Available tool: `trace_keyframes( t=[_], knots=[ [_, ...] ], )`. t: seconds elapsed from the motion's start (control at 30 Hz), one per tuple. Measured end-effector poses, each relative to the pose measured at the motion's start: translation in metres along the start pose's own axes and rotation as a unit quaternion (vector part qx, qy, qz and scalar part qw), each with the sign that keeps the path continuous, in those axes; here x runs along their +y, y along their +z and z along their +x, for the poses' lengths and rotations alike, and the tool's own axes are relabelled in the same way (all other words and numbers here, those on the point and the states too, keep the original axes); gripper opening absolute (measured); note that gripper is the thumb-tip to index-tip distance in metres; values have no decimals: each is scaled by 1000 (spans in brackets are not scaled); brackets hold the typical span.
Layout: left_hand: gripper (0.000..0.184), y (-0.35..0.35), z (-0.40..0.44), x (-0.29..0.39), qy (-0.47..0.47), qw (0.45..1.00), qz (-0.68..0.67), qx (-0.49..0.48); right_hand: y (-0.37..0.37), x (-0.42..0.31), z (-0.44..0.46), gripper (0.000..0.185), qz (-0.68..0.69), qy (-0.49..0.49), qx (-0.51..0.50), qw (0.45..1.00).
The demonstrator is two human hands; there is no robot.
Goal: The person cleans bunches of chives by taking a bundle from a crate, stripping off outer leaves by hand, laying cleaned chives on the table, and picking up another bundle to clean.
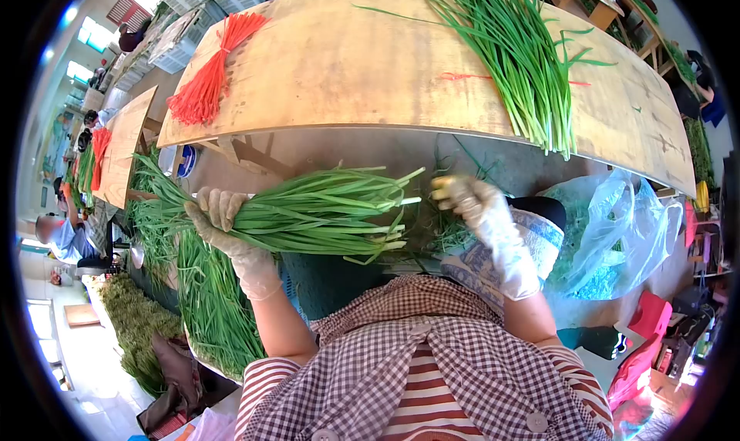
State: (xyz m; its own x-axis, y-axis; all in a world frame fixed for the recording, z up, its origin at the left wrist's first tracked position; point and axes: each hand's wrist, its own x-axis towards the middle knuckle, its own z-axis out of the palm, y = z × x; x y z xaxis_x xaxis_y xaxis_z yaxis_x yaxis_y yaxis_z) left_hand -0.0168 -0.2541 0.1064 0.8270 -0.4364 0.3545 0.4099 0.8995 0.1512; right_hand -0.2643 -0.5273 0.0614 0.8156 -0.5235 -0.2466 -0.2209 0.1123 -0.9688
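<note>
My left hand [220,219], in a pale work glove, is wrapped round a bunch of garlic chives [324,210]. The bunch lies sideways above my lap, its whitish stem ends pointing right and its leafy tips hanging past my hand to the left. Just right of the stem ends is my right hand [472,198], also gloved and apart from the bunch. Its fingers are curled together, with yellow at their tips; whether something small is pinched there I cannot make out.
On the wooden table [331,71] ahead lie red ties [206,82] at left and another chive bunch [524,63] over a red tie at right. Loose chives [212,294] are piled at my left. A clear plastic bag [624,233] stands right. Another person [73,237] sits far left.
</note>
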Motion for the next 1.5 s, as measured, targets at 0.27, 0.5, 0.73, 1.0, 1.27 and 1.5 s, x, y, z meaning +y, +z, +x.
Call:
trace_keyframes(
  t=[0.27, 0.5, 0.73, 1.0, 1.27, 1.5],
  knots=[
    [32, 2, 1, -8, 6, 998, 24, -58, 58, 12, 9, 25, 35, -1, -52, 998],
    [32, 2, -2, -1, -14, 991, 78, -104, 19, 81, 36, 13, -76, -99, 146, 981],
    [28, 8, 1, 15, 4, 993, -2, -119, -94, 122, 46, 17, -308, 5, 275, 911],
    [25, 8, 5, -6, 6, 989, 32, -142, 38, 10, 10, 25, 16, 56, -170, 984],
    [23, 5, 5, -2, 5, 990, 30, -140, 44, -1, -2, 20, 8, 31, -184, 982],
    [27, 7, 7, 18, 47, 986, -63, -148, -40, 80, 17, 22, 34, 100, 70, 992]
  ],
)
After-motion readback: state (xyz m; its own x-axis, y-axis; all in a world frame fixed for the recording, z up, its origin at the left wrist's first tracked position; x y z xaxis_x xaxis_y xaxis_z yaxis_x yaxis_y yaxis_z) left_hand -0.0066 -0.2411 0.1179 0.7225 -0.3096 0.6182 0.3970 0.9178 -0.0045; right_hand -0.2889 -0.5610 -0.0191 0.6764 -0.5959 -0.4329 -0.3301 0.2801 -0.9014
